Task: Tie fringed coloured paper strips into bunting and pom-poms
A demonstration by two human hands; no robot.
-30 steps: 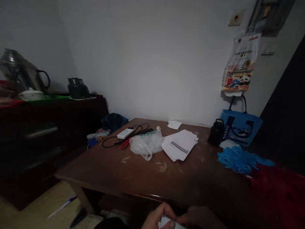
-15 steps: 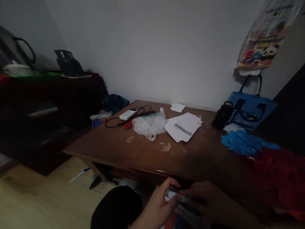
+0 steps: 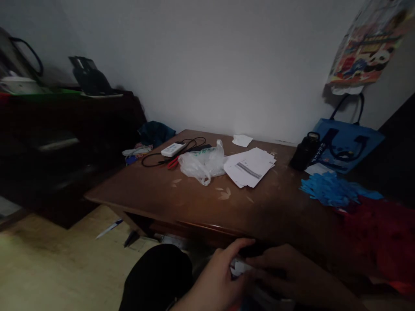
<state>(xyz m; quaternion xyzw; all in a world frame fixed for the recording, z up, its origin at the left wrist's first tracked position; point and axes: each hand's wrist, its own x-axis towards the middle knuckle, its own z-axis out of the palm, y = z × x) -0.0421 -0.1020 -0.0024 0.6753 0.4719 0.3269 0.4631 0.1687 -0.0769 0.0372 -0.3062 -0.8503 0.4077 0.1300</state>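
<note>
Holding small white object (image 3: pixel 239 267) in left hand (image 3: pixel 222 272), low in view, just in front of the near edge of the brown table (image 3: pixel 194 201). Left hand partly closed around it, with thumb on the near side and index finger arched over toward the table. Right hand (image 3: pixel 285 265) close in from the other side, with fingers bent and aimed left at the object; too dark to tell whether gripping or only touching. Judging by the exposed part, slanted from upper left down to lower right, with the bare end toward upper left; can't confirm long axis, since mostly covered by fingers. Can't tell front from back either. On the tabletop, well beyond both hands: white paper sheets (image 3: pixel 249 167) in a loose stack, crumpled translucent plastic bag (image 3: pixel 202 165) just left of them, white device (image 3: pixel 173 149) near a black cable (image 3: pixel 149 164) farther left. Over to the right: black bottle (image 3: pixel 304 152) beside blue tote bag (image 3: pixel 350 144), bundle of blue strips (image 3: pixel 333 188) next to red fabric (image 3: pixel 385 237).
</note>
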